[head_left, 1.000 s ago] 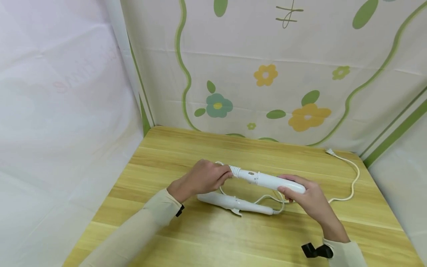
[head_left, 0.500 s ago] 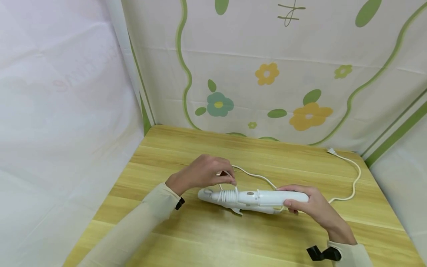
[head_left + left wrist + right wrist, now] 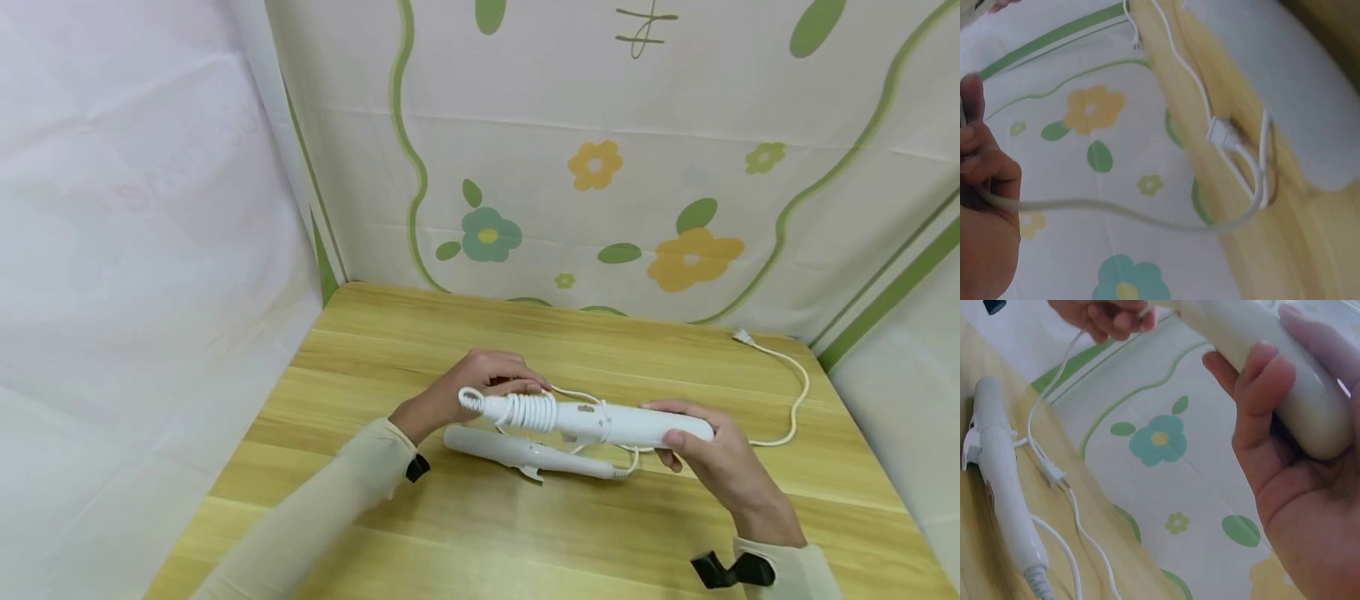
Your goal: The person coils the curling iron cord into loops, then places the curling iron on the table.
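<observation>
My right hand (image 3: 723,467) grips the iron (image 3: 637,425), my left hand (image 3: 476,387) pinches its cord (image 3: 1091,204): winding, seemingly; next needs a snug turn.

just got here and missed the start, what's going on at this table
A person is handling a white wand-shaped appliance. Their right hand grips its thick, smooth end, and a cord is wound in several turns round the other end. Their left hand pinches the loose part of that cord, which leads to a plug. A second white appliance lies on the wooden table, its own cord not wound round it.
</observation>
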{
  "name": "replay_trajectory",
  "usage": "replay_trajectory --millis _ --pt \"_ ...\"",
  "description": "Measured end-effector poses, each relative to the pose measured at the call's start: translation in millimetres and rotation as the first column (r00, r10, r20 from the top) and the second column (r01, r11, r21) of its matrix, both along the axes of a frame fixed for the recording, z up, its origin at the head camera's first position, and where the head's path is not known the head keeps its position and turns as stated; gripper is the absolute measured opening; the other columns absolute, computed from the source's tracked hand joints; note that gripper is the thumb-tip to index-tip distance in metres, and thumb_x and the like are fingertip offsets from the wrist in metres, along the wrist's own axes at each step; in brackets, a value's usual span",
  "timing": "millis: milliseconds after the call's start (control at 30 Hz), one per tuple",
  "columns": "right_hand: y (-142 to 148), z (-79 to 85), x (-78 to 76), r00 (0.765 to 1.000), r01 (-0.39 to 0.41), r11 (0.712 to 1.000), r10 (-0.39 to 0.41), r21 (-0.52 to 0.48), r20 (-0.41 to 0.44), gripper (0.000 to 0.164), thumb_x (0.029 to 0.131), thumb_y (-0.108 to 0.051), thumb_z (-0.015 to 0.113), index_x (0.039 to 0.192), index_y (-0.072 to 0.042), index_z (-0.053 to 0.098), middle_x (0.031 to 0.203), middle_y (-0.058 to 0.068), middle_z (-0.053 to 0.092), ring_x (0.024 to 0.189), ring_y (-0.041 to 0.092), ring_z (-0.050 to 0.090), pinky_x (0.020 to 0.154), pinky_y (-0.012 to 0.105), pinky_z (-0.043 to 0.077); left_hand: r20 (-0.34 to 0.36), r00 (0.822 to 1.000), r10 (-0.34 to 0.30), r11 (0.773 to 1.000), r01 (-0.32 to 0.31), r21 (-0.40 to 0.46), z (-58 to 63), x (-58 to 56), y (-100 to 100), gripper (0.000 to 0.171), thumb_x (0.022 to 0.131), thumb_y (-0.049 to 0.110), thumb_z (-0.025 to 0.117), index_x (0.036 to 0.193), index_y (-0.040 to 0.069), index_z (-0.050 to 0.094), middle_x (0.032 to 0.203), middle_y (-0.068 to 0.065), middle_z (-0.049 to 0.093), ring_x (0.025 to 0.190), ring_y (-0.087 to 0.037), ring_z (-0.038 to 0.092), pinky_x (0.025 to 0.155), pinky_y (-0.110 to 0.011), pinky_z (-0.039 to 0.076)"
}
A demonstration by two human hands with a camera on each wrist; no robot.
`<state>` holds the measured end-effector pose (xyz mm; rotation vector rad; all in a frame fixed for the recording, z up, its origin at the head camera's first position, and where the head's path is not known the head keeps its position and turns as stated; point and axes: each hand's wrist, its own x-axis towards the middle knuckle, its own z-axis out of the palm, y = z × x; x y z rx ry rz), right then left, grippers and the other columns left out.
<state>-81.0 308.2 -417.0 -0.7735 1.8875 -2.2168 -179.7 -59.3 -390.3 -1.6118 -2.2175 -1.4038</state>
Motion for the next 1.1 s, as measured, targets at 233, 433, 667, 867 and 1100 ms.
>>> replay_trajectory --millis 233,433,667,867,1100 --pt "-15 8.2 -1.9 0.976 0.194 0.978 -0.184 -0.081 0.119 0.038 0.110 0.010 0.047 0.135 0.000 0.073 0.119 0.007 0.075 0.079 0.011 0.068 0.065 0.021 0.056 0.251 0.956 0.153 0.988 -0.143 -0.055 -9.9 15.1 13 0.018 0.112 0.009 0.060 0.115 0.005 0.077 0.090 -0.005 0.078 0.075 -0.002 0.061 0.068 -0.020 0.046" --pt "-28 11.1 -5.0 0.938 0.323 0.945 -0.313 -0.054 0.148 0.031 0.109 0.010 0.053 0.132 0.005 0.074 0.112 0.007 0.076 0.075 0.011 0.068 0.062 0.021 0.056 0.334 0.916 0.221 0.975 -0.208 -0.077 -10.4 20.5 19 0.026 0.116 0.018 0.056 0.117 0.006 0.079 0.081 0.003 0.075 0.065 -0.003 0.055 0.064 -0.021 0.040" --pt "-34 15.2 -7.6 0.901 0.407 0.913 -0.399 -0.017 0.169 0.026 0.108 0.007 0.059 0.129 0.004 0.075 0.107 0.006 0.075 0.072 0.012 0.069 0.062 0.021 0.056 0.311 0.909 0.279 0.959 -0.245 -0.145 -10.9 21.8 18 0.030 0.117 0.022 0.052 0.118 0.009 0.079 0.080 0.006 0.075 0.055 -0.003 0.035 0.059 -0.021 0.033" --pt "-30 17.8 -14.8 0.840 0.516 0.856 -0.502 -0.019 0.204 0.025 0.105 0.003 0.068 0.128 0.002 0.076 0.106 0.008 0.074 0.071 0.012 0.072 0.063 0.020 0.059 0.246 0.925 0.288 0.948 -0.240 -0.207 -11.0 25.1 19 0.030 0.117 0.025 0.053 0.122 0.010 0.079 0.079 0.000 0.073 0.056 -0.002 0.032 0.058 -0.020 0.031" --pt "-23 12.6 -17.7 0.771 0.605 0.796 -0.591 0.016 0.237 0.023 0.102 0.001 0.074 0.124 0.000 0.079 0.104 0.005 0.078 0.068 0.013 0.073 0.062 0.022 0.060 0.179 0.938 0.297 0.936 -0.250 -0.247 -13.2 28.6 19 0.026 0.117 0.023 0.054 0.119 0.013 0.078 0.078 0.003 0.072 0.060 0.000 0.047 0.058 -0.020 0.035"
